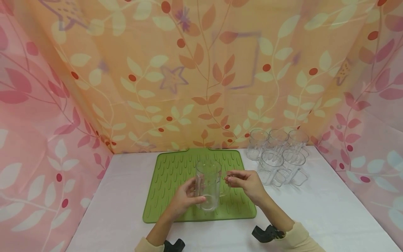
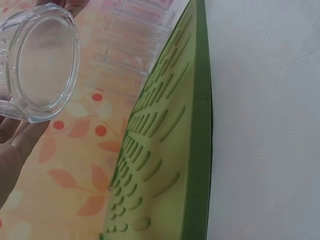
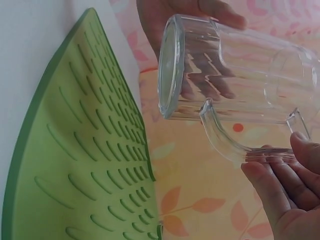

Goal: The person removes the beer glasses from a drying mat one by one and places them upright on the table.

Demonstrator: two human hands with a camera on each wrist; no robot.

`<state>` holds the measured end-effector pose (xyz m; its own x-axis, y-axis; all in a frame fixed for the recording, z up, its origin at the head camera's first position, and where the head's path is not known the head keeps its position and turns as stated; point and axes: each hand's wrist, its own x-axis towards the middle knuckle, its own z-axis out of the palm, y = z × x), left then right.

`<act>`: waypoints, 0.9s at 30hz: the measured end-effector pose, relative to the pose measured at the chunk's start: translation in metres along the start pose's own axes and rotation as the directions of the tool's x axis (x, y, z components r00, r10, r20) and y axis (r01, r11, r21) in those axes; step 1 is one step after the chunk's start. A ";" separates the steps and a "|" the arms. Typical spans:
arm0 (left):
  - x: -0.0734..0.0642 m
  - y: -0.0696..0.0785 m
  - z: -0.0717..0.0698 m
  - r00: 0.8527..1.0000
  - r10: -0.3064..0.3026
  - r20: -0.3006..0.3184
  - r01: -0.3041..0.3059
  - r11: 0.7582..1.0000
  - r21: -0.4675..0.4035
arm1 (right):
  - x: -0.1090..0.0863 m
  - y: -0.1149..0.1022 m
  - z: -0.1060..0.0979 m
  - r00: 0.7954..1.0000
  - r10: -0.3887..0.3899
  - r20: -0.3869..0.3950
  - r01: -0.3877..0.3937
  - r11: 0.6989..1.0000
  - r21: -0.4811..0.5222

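A clear glass mug (image 1: 208, 185) is held upright above the green ribbed mat (image 1: 170, 206). My left hand (image 1: 186, 196) grips its body from the left, thumb across the front near the base. On the other side my right hand (image 1: 248, 182) holds the handle with curled fingers. In the right wrist view the handle (image 3: 225, 142) runs into the fingers of that hand. The left wrist view shows the round base of the mug (image 2: 47, 62) well apart from the mat.
Several more clear glass mugs (image 1: 272, 159) stand close together at the back right of the white table (image 1: 318, 213), beside the mat. Patterned cloth (image 1: 195, 80) hangs behind the table and along both sides.
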<state>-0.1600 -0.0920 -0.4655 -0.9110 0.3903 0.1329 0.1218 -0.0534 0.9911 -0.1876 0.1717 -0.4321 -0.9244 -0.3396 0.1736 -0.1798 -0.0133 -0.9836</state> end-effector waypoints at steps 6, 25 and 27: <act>0.000 -0.001 0.001 1.000 -0.015 0.000 0.015 1.000 0.018 | -0.003 -0.004 0.001 0.999 0.027 -0.037 -0.028 0.999 -0.026; 0.005 0.001 0.011 0.999 -0.008 -0.033 0.012 0.992 0.123 | -0.008 -0.016 -0.014 0.984 -0.123 -0.131 0.125 0.992 0.005; 0.005 0.000 0.010 1.000 0.008 -0.028 -0.004 0.992 0.123 | -0.008 -0.018 -0.017 0.979 -0.147 -0.144 0.151 0.988 0.018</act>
<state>-0.1605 -0.0805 -0.4650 -0.9207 0.3640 0.1405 0.1731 0.0583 0.9832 -0.1827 0.1908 -0.4148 -0.9266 -0.1948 0.3216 -0.3114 -0.0818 -0.9468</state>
